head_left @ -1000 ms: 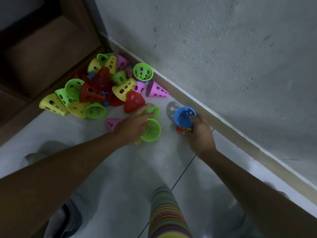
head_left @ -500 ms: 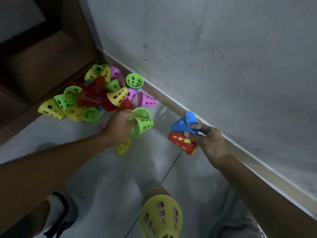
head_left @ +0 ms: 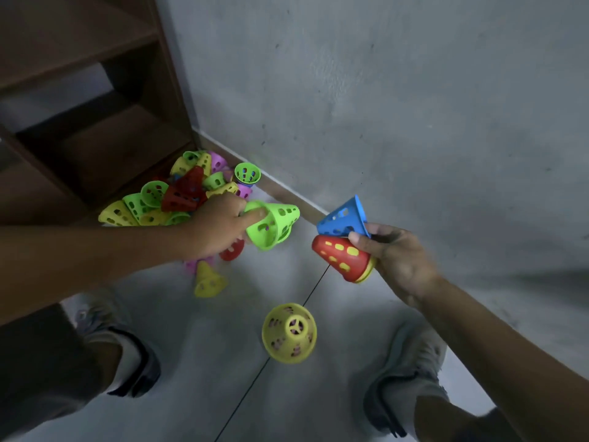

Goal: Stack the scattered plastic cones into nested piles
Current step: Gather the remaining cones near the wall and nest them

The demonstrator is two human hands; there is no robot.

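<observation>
At centre left, the scattered cone pile (head_left: pixel 178 193) lay against the shelf unit (head_left: pixel 95 122). The left hand (head_left: pixel 216 228) grasped nested green cones (head_left: pixel 274 224). At lower centre stood a yellow stack (head_left: pixel 289 333). The right hand (head_left: pixel 395 260) grasped a blue cone (head_left: pixel 342 218) and a red cone (head_left: pixel 341 256).

The left hand (head_left: pixel 220 223) grips green cones (head_left: pixel 274 223), lifted off the floor (head_left: pixel 334 393) with the tip pointing right. The right hand (head_left: pixel 398 260) holds a blue cone (head_left: pixel 342 216) and, just below it, a red cone (head_left: pixel 341 258) nested over a yellow one, both tips pointing left. A heap of cones (head_left: pixel 178 193) lies in the corner between a wooden shelf (head_left: pixel 95 148) and the grey wall (head_left: pixel 382 106). A yellow cone (head_left: pixel 207 280) lies on its side near the left hand. A yellow stack (head_left: pixel 289 333) stands upright between two shoes (head_left: pixel 127 355).
</observation>
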